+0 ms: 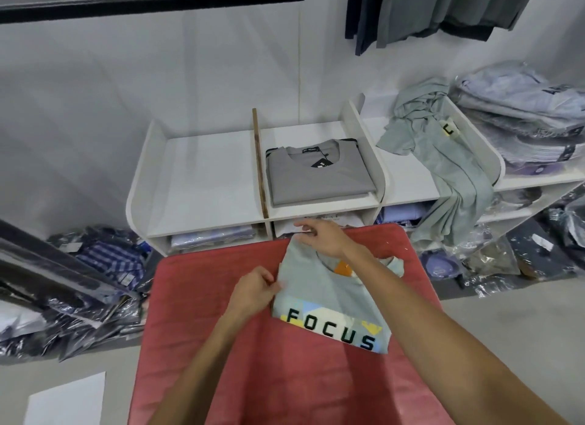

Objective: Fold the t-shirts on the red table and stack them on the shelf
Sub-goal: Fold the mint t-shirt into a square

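Soft mint-grey jersey, that's what we're working with: the FOCUS t-shirt lies folded near the far edge of the red counter, print facing up, a bit askew to the counter's edges. It's light and limp, so it will sag and unfold if we lift it by one corner; nothing fragile, nothing slippery against that cloth-covered top.

Our left hand is pinching the shirt's left folded edge, fingers curled onto the fabric. Our right hand reaches across to the far left corner and pinches it up near the shoulder, though exactly how much cloth sits between those fingers is hard to make out from here. Best grip for the carry, we reckon: both hands under the long sides, palms flat, so the fold holds.

Just beyond the counter's far edge stands the white shelf. Its middle bay already carries a folded grey t-shirt, with a wooden divider on its left. The left bay shows bare board. To the right, a crumpled pale green t-shirt drapes over a shelf wall and hangs down the front. Bagged garments crowd the floor on both sides, and dark clothes hang overhead at the far right.
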